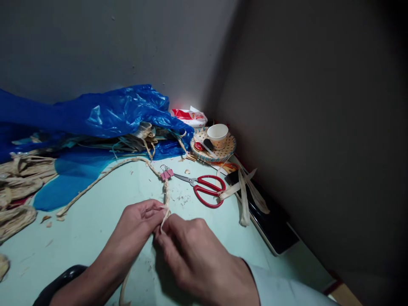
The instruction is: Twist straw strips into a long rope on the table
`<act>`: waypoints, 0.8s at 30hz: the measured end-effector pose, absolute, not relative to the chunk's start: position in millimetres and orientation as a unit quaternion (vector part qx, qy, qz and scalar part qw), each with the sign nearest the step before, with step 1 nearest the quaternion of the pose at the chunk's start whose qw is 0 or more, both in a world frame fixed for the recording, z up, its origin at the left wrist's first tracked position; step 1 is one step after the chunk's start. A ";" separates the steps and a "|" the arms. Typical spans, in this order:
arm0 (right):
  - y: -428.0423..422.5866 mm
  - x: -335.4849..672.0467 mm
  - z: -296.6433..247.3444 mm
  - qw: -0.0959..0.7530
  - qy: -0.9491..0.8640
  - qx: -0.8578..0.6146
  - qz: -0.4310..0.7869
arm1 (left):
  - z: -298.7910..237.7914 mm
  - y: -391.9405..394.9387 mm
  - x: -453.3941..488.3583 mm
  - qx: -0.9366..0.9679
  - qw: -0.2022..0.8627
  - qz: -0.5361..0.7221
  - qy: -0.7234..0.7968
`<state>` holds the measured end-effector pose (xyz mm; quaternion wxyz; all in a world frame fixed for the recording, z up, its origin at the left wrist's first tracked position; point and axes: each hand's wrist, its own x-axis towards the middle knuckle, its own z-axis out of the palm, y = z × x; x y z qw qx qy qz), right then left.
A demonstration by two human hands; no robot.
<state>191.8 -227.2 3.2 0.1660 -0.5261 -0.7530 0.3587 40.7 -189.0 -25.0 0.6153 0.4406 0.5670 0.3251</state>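
A braided cord of pale dried plant fibre (166, 192) runs down from a pink binder clip (166, 174) toward me. My left hand (143, 219) pinches the near end of the braid between thumb and fingers. Right beside it, my right hand (191, 250) is closed on the fibre strands at the same end, and a loose strand loops between the two hands. Beyond the clip, the cord curves away to the left across the table. My right fingertips are partly hidden behind the hand. Red-handled scissors (208, 190) lie to the right of the clip, blades toward it.
A blue plastic bag (95, 112) with dried fibres spreads along the back left. A woven tray (232, 146) holds a paper cup (218, 135). Fibre strips (244, 199) lie over a black flat device (274, 229) by the right wall. Fibre bundles (19, 187) rest at left.
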 end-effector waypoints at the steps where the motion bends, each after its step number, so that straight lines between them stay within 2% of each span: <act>1: -231.0 188.6 1.6 0.146 -0.765 -0.530 0.336 | -25.0 -189.7 39.6 0.439 0.619 0.326 0.563; 8: -235.1 181.3 -3.6 0.016 -0.825 -0.514 0.235 | -22.2 -194.9 32.2 0.427 0.654 0.301 0.546; 10: -230.5 186.1 -1.2 0.054 -0.851 -0.468 0.232 | -24.2 -195.2 31.7 0.419 0.658 0.312 0.543; 14: -214.9 200.5 1.2 0.237 -0.822 -0.485 0.184 | -28.8 -194.3 33.0 0.393 0.666 0.337 0.537; 16: -205.9 204.8 -1.6 0.253 -0.786 -0.515 0.232 | -28.8 -194.6 34.1 0.384 0.668 0.337 0.541; 20: -193.8 204.0 -9.4 0.228 -0.742 -0.455 0.437 | -25.5 -195.3 35.5 0.397 0.667 0.341 0.530; 24: -190.4 203.4 -9.6 0.223 -0.736 -0.436 0.467 | -24.9 -194.0 33.9 0.445 0.654 0.350 0.502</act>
